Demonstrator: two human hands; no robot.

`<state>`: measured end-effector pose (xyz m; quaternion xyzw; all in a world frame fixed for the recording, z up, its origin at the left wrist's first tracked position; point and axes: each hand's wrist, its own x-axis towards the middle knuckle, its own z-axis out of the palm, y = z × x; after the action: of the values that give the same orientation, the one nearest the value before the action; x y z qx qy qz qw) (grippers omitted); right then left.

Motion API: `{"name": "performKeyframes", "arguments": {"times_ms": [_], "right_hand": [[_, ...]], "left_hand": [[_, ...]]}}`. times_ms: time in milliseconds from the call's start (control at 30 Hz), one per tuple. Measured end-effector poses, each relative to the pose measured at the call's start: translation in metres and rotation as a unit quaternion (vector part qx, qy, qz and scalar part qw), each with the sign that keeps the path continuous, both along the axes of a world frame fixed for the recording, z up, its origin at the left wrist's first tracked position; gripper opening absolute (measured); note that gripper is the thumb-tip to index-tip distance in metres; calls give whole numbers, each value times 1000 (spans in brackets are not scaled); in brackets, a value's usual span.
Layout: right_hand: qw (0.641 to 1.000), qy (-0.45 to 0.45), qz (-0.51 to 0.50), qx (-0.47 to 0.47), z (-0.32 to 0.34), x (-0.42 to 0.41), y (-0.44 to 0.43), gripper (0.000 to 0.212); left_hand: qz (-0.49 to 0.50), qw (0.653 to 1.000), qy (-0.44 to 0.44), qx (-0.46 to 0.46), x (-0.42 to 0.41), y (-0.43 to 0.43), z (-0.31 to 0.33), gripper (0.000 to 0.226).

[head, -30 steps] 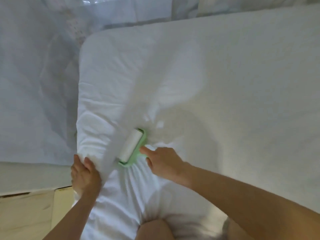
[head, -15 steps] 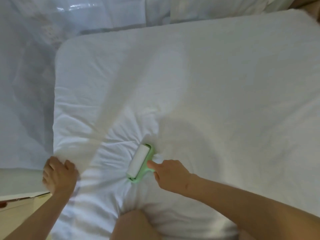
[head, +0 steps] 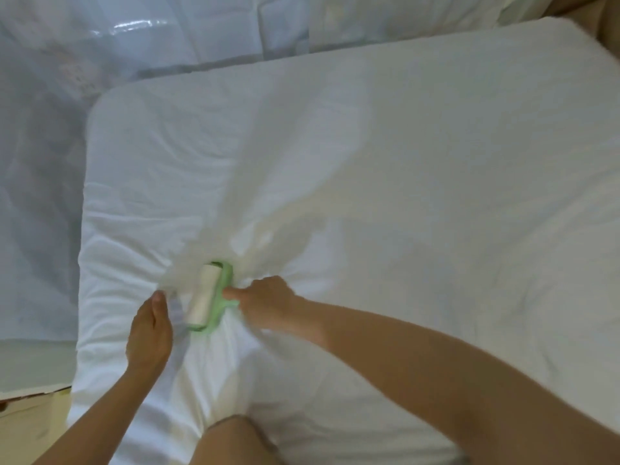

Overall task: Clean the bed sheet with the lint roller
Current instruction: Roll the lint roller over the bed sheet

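A white bed sheet [head: 385, 169] covers the mattress and is wrinkled near its front left corner. A lint roller [head: 206, 297] with a white roll and a light green frame lies flat on the wrinkled part. My right hand [head: 265, 300] grips its green handle from the right. My left hand [head: 151, 330] rests palm down on the sheet just left of the roller, fingers together, pressing the cloth. A bare knee [head: 231, 441] pushes into the sheet at the bottom.
Pale blue-white fabric [head: 40, 196] hangs beyond the mattress's left and far edges. A light wooden surface [head: 30, 421] shows at the bottom left, below the mattress corner.
My left hand has moved from the mattress's left edge inward to beside the roller. The roller has turned slightly, still held by my right hand.
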<state>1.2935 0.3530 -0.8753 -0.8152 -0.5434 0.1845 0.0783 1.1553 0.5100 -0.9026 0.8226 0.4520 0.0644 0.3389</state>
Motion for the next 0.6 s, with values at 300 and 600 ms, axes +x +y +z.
{"name": "performKeyframes", "arguments": {"times_ms": [300,600], "right_hand": [[987,-22,46,-155,14,130,-177,43],[988,-44,101,-106,24,116,-110,40]], "left_hand": [[-156,930,303,136,9,-14,-30,86],[-357,895,230,138,48,-39,-19,128]]}}
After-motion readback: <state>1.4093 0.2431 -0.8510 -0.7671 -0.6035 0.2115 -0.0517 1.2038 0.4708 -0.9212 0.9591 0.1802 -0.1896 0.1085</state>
